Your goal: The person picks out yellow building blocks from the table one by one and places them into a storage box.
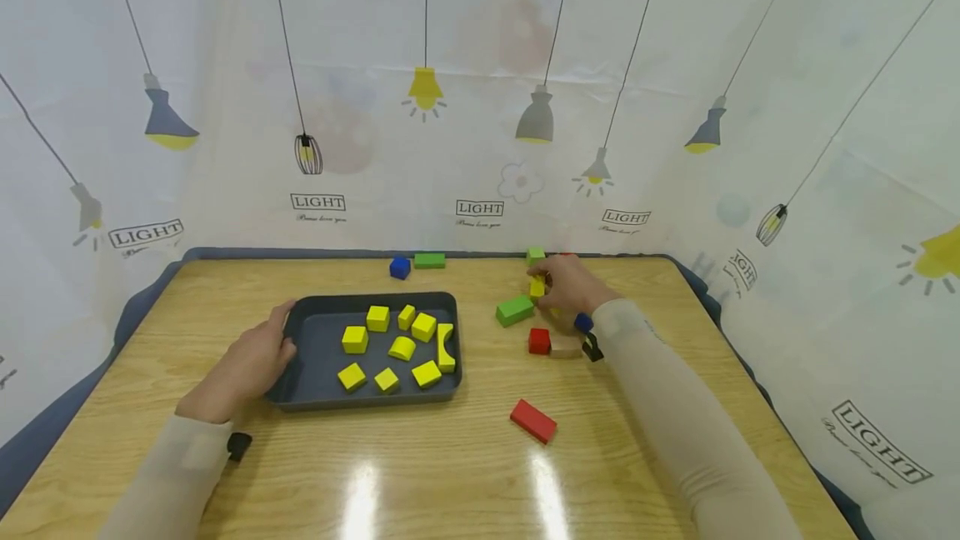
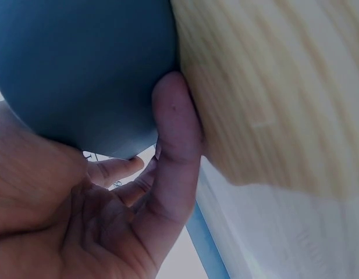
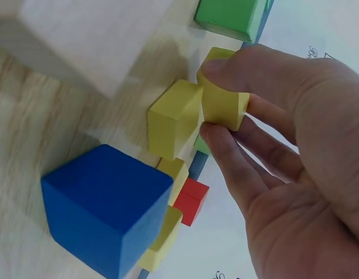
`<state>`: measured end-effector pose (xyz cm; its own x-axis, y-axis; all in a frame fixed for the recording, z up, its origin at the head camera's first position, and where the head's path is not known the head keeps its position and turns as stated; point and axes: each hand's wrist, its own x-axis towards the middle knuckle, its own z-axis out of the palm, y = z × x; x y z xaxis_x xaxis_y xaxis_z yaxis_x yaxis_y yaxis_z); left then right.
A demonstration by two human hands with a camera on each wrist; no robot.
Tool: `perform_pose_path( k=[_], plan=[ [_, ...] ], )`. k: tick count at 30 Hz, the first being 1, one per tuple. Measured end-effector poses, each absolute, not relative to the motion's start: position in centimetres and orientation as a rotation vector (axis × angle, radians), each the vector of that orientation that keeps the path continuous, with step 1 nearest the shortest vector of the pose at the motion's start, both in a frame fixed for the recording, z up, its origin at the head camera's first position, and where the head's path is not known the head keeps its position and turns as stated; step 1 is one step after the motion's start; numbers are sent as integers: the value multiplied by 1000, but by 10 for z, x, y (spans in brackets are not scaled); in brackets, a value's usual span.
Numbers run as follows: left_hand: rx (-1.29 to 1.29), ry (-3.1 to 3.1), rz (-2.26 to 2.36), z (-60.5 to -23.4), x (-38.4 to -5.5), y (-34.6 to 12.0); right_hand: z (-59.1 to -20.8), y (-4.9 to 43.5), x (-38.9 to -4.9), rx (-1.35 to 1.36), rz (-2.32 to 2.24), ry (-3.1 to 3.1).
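Observation:
At the left end of a dark grey tray (image 1: 318, 365), my left hand (image 1: 251, 361) grips the wall, its thumb along the outside in the left wrist view. Several yellow blocks lie in the tray, among them an arch-shaped block (image 1: 446, 348) and a rounded one (image 1: 402, 347). My right hand (image 1: 573, 286) is at the back right of the table, pinching a yellow block (image 3: 221, 104) between thumb and fingertips. Right beside it is another yellow block (image 3: 174, 119). A blue cube (image 3: 106, 206) is close to the right wrist camera.
A green block (image 1: 515, 311), a red cube (image 1: 538, 341), a plain wooden block (image 1: 566, 347) and a red block (image 1: 533, 421) lie right of the tray. Behind the tray are a blue cube (image 1: 400, 267) and a green block (image 1: 430, 261). A printed curtain hangs behind the table (image 1: 420, 473).

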<state>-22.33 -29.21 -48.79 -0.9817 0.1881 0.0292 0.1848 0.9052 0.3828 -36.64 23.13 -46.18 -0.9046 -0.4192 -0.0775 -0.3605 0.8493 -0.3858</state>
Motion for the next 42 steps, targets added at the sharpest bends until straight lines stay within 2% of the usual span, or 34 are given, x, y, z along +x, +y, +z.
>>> perform_pose_path(
  k=[17, 35, 42],
  plan=[
    [312, 3050, 629, -487, -223, -292, -444, 215, -354, -687, -670, 2919],
    [300, 3043, 625, -487, -223, -292, -432, 133, -315, -811, -667, 2881],
    [306, 3053, 607, -487, -223, -292, -426, 100, -299, -995, -635, 2821]
  ],
)
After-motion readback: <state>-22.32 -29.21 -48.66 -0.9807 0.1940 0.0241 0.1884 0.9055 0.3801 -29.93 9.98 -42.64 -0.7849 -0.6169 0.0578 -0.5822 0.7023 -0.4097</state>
